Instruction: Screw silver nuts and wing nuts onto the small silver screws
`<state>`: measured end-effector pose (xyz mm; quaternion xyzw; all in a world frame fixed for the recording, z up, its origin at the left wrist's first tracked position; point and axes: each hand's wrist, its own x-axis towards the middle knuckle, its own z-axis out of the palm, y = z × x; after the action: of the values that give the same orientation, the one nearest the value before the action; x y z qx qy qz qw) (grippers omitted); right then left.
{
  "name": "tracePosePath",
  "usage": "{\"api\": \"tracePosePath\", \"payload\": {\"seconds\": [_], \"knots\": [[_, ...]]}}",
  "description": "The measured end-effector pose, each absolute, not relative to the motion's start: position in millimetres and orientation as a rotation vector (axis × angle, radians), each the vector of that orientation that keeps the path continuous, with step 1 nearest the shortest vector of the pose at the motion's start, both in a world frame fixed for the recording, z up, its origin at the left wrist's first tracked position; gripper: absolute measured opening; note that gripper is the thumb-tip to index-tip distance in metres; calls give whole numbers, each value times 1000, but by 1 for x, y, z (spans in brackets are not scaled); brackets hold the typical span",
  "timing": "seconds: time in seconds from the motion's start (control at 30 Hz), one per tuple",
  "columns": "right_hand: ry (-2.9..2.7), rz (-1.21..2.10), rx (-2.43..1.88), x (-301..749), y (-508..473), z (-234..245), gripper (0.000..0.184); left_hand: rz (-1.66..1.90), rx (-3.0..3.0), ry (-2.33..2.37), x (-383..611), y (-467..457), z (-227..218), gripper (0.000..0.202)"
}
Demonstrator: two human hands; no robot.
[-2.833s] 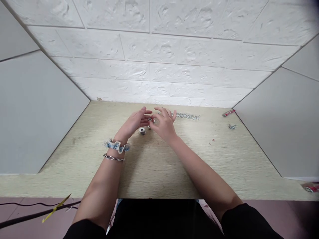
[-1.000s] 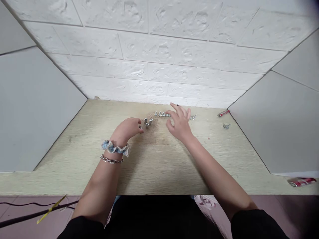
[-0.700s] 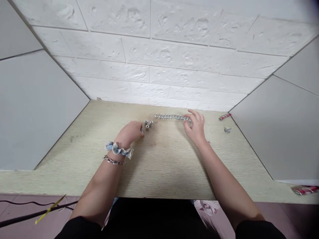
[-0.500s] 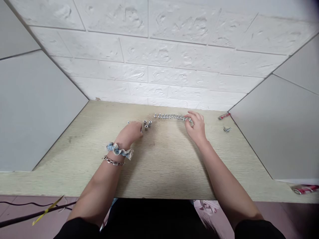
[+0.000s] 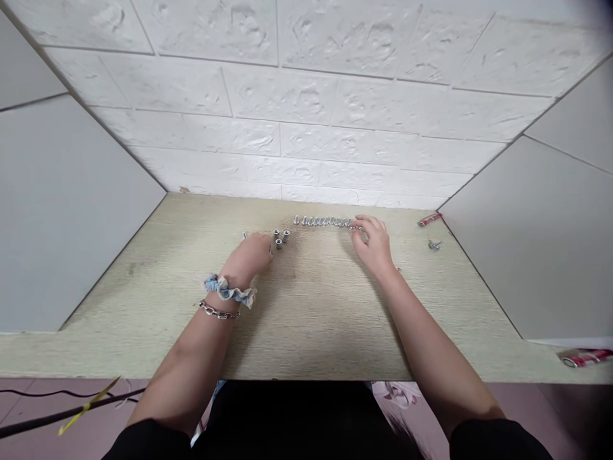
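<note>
A row of several small silver bolts (image 5: 320, 222) stands on the table near the wall. My right hand (image 5: 373, 245) is at the row's right end, thumb and forefinger closed around a bolt (image 5: 355, 227) there; the fingers partly cover it. To the left, my left hand (image 5: 249, 257) rests closed on the tabletop. A thin pale-blue tip (image 5: 244, 235) shows past its knuckles, but the held thing is mostly hidden. Just right of that hand stand three short metal cylinders with holes in their tops (image 5: 278, 244).
On the right lie a small heap of metal pieces (image 5: 435, 245) and a red cylinder like a battery (image 5: 430, 220). Another red cylinder (image 5: 585, 359) is at the front right edge. White brick wall (image 5: 306, 128) and grey side panels (image 5: 565, 243) enclose the wooden table (image 5: 316, 319).
My right thumb and forefinger have drawn closer together around the bolt at the row's end. My left hand stays closed beside the cylinders. The view has shifted slightly.
</note>
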<state>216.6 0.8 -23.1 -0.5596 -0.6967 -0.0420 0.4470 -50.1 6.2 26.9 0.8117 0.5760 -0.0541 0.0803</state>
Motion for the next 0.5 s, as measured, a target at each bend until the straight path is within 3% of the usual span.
{"api": "tracePosePath", "payload": {"seconds": [0.3, 0.5], "knots": [[-1677, -145, -1502, 231, 0, -10, 17, -165, 2419, 1725, -52, 9, 24, 24], [-1257, -346, -1972, 285, -6, 3, 29, -113, 2417, 1707, -52, 7, 24, 24]]}}
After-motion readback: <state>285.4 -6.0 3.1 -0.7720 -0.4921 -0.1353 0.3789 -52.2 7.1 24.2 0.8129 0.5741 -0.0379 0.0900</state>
